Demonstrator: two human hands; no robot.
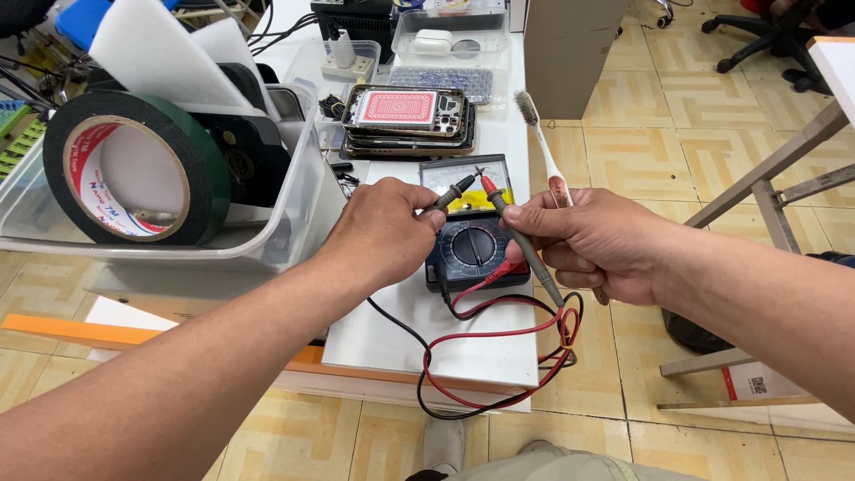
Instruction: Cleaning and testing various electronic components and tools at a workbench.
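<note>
Above desk [392, 343]: two probes, tips almost touching over dark analog multimeter [470, 242].
Left hand [381, 233]: closed on slim black-tipped probe [452, 192].
Right hand [595, 242]: closed on red-tipped probe [509, 230], white toothbrush [540, 142] too.
Handling: probably light, stiff; sharp tips; hold by plastic shaft.
Leads [499, 343]: thin, soft red and black wires, looping off desk edge.

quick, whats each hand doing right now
Left hand: closed on the black multimeter probe.
Right hand: closed on the red-tipped probe and a white toothbrush.
</note>
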